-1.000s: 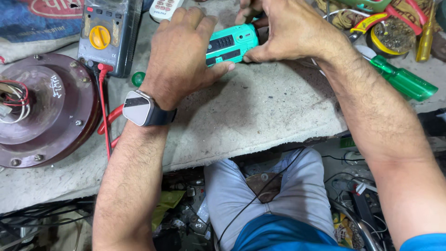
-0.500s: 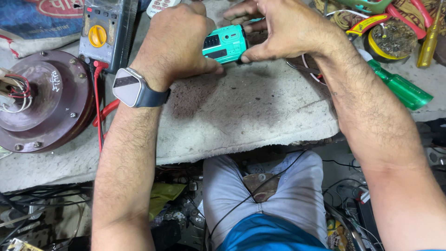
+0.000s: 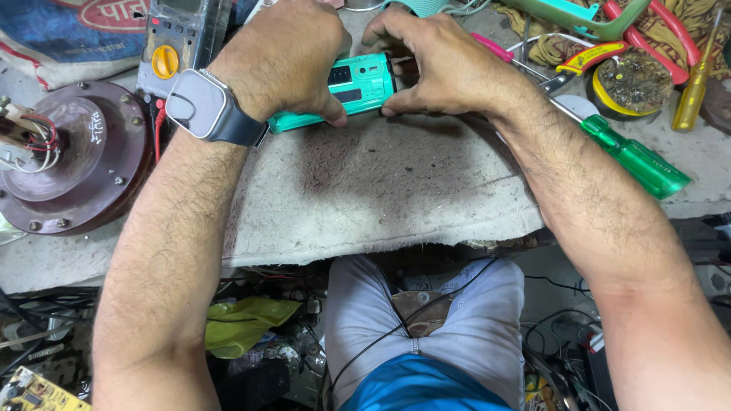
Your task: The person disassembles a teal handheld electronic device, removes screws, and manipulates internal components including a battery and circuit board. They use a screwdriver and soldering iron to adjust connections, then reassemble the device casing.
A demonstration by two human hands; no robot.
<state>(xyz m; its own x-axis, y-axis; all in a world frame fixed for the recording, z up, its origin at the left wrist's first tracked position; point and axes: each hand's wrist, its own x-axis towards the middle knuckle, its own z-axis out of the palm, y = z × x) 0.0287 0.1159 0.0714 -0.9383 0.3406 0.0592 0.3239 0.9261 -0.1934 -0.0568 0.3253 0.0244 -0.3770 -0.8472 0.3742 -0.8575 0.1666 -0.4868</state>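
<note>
A small teal plastic device (image 3: pixel 352 91) with dark panels lies on a worn grey mat (image 3: pixel 381 198) at the far side of the bench. My left hand (image 3: pixel 285 57) grips its left end from above, fingers curled around it; a grey smartwatch (image 3: pixel 199 105) sits on that wrist. My right hand (image 3: pixel 438 65) holds the device's right end, thumb and fingers pinching it. Both hands hide much of the device's top and ends.
A dark red round motor housing (image 3: pixel 72 164) with coloured wires sits at left. A grey multimeter (image 3: pixel 175 46) with a yellow dial lies behind my left wrist. A green-handled screwdriver (image 3: pixel 636 164), yellow tape roll (image 3: pixel 632 87) and red-handled pliers (image 3: pixel 655 30) crowd the right. Cables hang below the bench.
The view has shifted slightly, so hands and device sit a little lower and left in frame. Both hands keep their grip on the teal device; my right fingers have closed tighter on its end.
</note>
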